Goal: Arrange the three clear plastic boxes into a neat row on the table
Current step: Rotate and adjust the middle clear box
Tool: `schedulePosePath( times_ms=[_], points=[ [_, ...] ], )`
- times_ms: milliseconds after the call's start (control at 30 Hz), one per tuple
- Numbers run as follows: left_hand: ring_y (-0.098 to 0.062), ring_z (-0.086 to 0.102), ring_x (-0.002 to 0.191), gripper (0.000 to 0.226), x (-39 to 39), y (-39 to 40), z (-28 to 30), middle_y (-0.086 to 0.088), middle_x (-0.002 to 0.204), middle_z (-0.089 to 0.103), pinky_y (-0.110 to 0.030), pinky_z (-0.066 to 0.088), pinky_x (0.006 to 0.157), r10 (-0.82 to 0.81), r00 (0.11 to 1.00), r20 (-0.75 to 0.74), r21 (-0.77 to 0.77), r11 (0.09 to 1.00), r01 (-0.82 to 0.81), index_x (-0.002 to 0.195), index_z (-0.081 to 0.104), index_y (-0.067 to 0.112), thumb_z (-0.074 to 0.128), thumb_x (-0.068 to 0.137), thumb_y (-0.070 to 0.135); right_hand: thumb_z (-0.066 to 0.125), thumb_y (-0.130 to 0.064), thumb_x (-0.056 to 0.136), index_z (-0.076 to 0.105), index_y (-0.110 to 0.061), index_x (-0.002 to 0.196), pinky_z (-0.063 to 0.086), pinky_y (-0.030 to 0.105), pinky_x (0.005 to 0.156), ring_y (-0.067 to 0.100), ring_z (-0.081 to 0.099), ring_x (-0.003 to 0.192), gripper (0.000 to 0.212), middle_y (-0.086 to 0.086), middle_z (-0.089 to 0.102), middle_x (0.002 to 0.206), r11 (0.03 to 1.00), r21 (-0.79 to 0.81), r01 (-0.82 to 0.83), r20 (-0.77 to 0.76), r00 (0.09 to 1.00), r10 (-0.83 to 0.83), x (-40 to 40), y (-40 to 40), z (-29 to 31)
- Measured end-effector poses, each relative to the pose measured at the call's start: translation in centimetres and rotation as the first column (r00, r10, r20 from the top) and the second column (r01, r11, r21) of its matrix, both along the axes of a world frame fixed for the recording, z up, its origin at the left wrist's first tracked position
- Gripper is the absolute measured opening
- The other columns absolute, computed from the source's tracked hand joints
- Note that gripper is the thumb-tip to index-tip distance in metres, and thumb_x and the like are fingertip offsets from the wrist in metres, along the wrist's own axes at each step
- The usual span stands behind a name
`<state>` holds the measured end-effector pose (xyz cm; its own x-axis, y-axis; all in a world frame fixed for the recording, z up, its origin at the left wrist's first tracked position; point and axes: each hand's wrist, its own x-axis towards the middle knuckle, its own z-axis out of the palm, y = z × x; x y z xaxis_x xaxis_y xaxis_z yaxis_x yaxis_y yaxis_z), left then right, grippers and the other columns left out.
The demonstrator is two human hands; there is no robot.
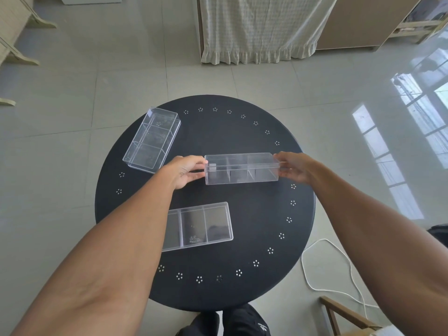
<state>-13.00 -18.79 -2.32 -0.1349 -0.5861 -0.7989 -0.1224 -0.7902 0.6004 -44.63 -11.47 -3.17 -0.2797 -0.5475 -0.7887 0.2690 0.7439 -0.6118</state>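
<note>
Three clear plastic boxes with inner dividers lie on a round black table (pixel 254 226). The middle box (pixel 241 168) lies crosswise near the table's centre. My left hand (pixel 185 170) grips its left end and my right hand (pixel 294 166) grips its right end. A second box (pixel 152 139) sits at the far left, turned at an angle. The third box (pixel 198 226) lies flat near the front, with its left end hidden under my left forearm.
The table has a ring of small flower-shaped holes near its rim. A white cord (pixel 339 270) trails on the tiled floor at the right, by a wooden frame (pixel 344 314). A curtained piece of furniture (pixel 259 27) stands beyond the table.
</note>
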Motion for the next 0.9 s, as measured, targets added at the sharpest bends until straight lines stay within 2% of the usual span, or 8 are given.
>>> schedulePosePath(
  times_ms=[67, 133, 200, 267, 367, 633, 900],
  points=[
    [-0.024, 0.072, 0.106, 0.038, -0.2, 0.0, -0.2, -0.017, 0.118, 0.071, -0.034, 0.062, 0.087, 0.004, 1.000, -0.019, -0.009, 1.000, -0.004, 0.119, 0.064, 0.001, 0.075, 0.083, -0.002, 0.066, -0.002, 0.096, 0.065, -0.003, 0.105, 0.064, 0.029, 0.057, 0.023, 0.070, 0.079, 0.008, 0.012, 0.070, 0.098, 0.999, -0.040, 0.026, 0.001, 1.000, -0.026, -0.1, -0.1, -0.4],
    [-0.025, 0.070, 0.108, 0.024, -0.5, 0.3, -0.3, -0.015, 0.118, 0.069, -0.034, 0.061, 0.090, 0.006, 1.000, -0.025, -0.016, 1.000, -0.006, 0.105, 0.068, 0.003, 0.074, 0.084, -0.006, 0.067, -0.002, 0.096, 0.065, 0.000, 0.111, 0.065, 0.031, 0.060, 0.025, 0.071, 0.079, 0.015, 0.013, 0.071, 0.098, 0.997, -0.064, 0.040, -0.010, 0.999, -0.041, -0.3, -0.3, -1.0],
    [-0.028, 0.070, 0.107, 0.020, -0.7, 0.4, -0.6, -0.014, 0.121, 0.066, -0.034, 0.060, 0.090, 0.027, 0.999, -0.020, -0.022, 0.999, -0.028, 0.096, 0.070, 0.006, 0.074, 0.083, -0.008, 0.070, -0.003, 0.094, 0.069, 0.004, 0.114, 0.063, 0.031, 0.062, 0.026, 0.074, 0.080, 0.020, 0.014, 0.074, 0.103, 0.996, -0.078, 0.034, -0.029, 0.999, -0.036, -0.5, -0.4, -1.7],
    [-0.030, 0.072, 0.105, 0.029, -0.7, 0.5, -1.2, -0.011, 0.123, 0.062, -0.034, 0.061, 0.089, 0.055, 0.998, -0.027, -0.023, 0.998, -0.055, 0.105, 0.070, 0.006, 0.075, 0.081, -0.010, 0.071, -0.004, 0.093, 0.072, 0.004, 0.114, 0.062, 0.030, 0.066, 0.025, 0.076, 0.083, 0.023, 0.014, 0.077, 0.109, 0.995, -0.094, 0.030, -0.036, 0.999, -0.033, -0.6, -0.4, -2.3],
    [-0.028, 0.072, 0.105, 0.045, -0.8, 0.6, -2.0, -0.006, 0.112, 0.068, -0.032, 0.060, 0.087, 0.069, 0.997, -0.029, -0.032, 0.997, -0.070, 0.122, 0.067, 0.007, 0.075, 0.081, -0.010, 0.071, -0.003, 0.093, 0.076, 0.002, 0.112, 0.062, 0.030, 0.070, 0.025, 0.076, 0.089, 0.020, 0.015, 0.079, 0.111, 0.994, -0.111, 0.023, -0.039, 0.999, -0.028, -0.6, -0.5, -2.8],
    [-0.021, 0.073, 0.103, 0.045, -1.2, 0.8, -3.6, -0.002, 0.118, 0.074, -0.027, 0.061, 0.080, 0.040, 0.999, 0.030, -0.094, 0.995, -0.037, 0.124, 0.070, 0.015, 0.076, 0.084, -0.004, 0.069, 0.001, 0.095, 0.077, -0.005, 0.107, 0.060, 0.033, 0.082, 0.026, 0.075, 0.091, 0.016, 0.013, 0.078, 0.112, 0.991, -0.124, 0.044, -0.056, 0.997, -0.051, -0.7, -0.3, -4.0],
    [-0.019, 0.075, 0.093, 0.039, -1.7, 0.5, -3.6, -0.003, 0.118, 0.073, -0.029, 0.063, 0.081, 0.007, 0.984, 0.180, -0.136, 0.991, 0.018, 0.117, 0.074, 0.019, 0.080, 0.082, 0.004, 0.068, 0.000, 0.094, 0.075, -0.006, 0.110, 0.062, 0.032, 0.075, 0.024, 0.075, 0.080, 0.019, 0.013, 0.079, 0.106, 0.995, -0.070, -0.066, -0.196, 0.979, 0.051, -0.3, -0.3, -2.7]
  ],
)
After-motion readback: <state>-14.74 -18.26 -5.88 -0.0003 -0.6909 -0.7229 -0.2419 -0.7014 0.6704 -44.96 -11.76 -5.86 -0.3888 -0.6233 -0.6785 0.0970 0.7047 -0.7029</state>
